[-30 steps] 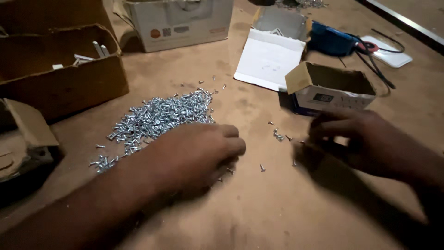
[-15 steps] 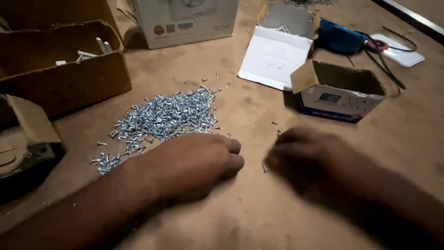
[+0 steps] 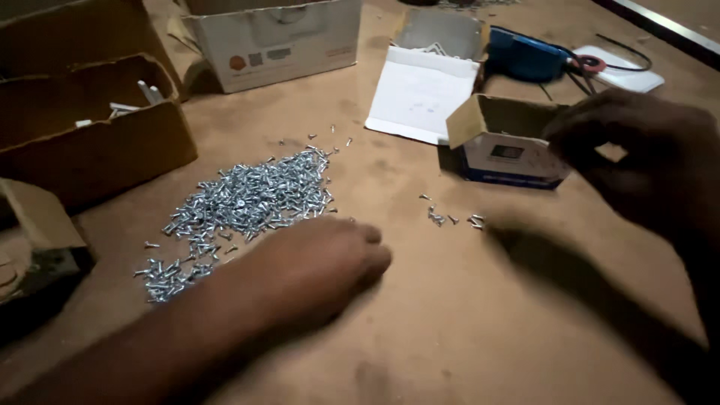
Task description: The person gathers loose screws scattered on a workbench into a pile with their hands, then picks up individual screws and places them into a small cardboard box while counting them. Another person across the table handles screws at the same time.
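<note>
The left hand (image 3: 319, 270) lies palm down on the brown table (image 3: 450, 330), fingers curled loosely under, so I cannot tell whether anything is tucked beneath it. Just past its knuckles, touching its far edge, spreads the pile of small silver screws (image 3: 240, 206), trailing off toward the wrist side in a thinner scatter. The right hand (image 3: 645, 161) is raised above the table, blurred, fingers bunched together toward the thumb as in a pinch; whether it has a screw between them I cannot tell. Right beside its fingertips, on the side toward the left hand, sits a small open cardboard box (image 3: 506, 142) with its flap up. Between the two hands, nearer the box, lie a few loose screws (image 3: 450, 217). Beyond the box lies a white packet (image 3: 424, 97), and behind the right hand a blue tool (image 3: 525, 56) with a cable. Far beyond the left hand stand a brown carton (image 3: 97, 142) and a white carton (image 3: 277, 37).
</note>
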